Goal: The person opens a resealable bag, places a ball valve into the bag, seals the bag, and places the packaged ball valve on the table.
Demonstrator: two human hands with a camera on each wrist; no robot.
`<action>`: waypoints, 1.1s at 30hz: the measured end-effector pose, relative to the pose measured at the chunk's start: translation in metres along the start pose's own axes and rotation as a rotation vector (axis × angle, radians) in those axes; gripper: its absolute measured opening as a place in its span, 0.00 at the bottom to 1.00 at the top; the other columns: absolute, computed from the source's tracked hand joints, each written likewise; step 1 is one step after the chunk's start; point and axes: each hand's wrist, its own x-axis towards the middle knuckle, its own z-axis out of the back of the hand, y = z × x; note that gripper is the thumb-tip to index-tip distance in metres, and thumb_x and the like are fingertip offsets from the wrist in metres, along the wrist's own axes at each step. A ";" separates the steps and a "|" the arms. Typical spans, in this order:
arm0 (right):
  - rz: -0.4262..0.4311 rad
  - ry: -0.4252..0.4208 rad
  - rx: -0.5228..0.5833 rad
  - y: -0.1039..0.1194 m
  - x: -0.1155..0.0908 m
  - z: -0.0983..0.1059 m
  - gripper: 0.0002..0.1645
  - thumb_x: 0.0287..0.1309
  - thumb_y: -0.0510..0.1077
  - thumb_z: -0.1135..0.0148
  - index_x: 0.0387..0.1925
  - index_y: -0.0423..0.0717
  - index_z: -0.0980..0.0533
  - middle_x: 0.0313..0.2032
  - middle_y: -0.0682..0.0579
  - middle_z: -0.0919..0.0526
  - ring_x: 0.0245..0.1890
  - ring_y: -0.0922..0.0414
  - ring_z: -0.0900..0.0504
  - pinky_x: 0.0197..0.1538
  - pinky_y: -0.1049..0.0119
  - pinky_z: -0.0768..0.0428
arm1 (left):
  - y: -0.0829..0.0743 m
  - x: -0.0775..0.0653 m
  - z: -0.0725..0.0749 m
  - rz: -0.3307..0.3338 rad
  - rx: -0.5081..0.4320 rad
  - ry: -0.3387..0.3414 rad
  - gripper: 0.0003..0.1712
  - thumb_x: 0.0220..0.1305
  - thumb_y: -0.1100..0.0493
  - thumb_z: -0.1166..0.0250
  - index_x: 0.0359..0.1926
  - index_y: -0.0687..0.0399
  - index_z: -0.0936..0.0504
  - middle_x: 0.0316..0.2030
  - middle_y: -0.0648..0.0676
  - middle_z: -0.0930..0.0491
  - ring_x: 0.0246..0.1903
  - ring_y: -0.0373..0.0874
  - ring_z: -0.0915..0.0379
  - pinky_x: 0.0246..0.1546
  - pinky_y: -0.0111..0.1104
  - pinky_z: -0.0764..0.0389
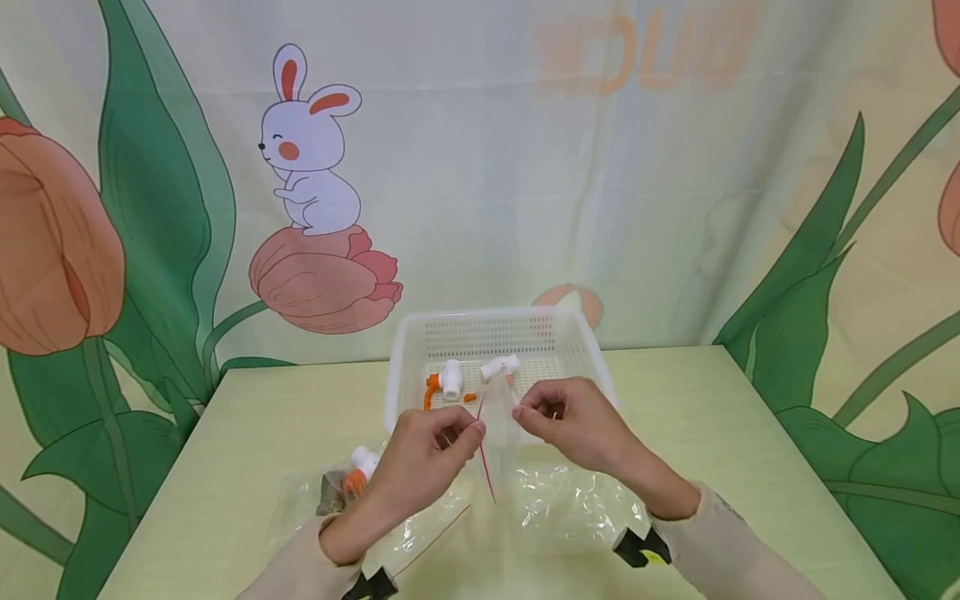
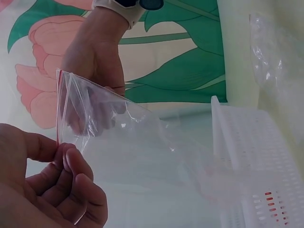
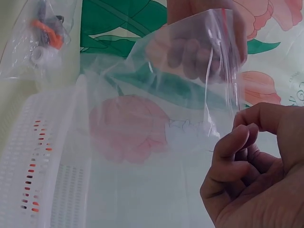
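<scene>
Transparent bag: left hand and right hand are pinching its mouth; bagged valve is lying aside, two unbagged valves are sitting in basket.

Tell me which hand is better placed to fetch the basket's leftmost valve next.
Probably the left hand: it's nearer that valve. Both pinch the clear bag, so the right hand could hold it.

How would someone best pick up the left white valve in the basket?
Probably by its thick white body, from above: the raised walls of the basket would hinder a sideways reach, and that body offers more to pinch than the narrow orange handle beside it.
</scene>
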 end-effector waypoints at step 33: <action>-0.043 0.007 -0.046 -0.013 0.000 0.010 0.10 0.53 0.42 0.40 0.19 0.54 0.23 0.18 0.57 0.28 0.21 0.61 0.32 0.25 0.71 0.32 | 0.008 -0.005 0.024 0.077 0.114 -0.098 0.15 0.54 0.65 0.41 0.15 0.42 0.25 0.10 0.42 0.33 0.12 0.33 0.40 0.17 0.25 0.34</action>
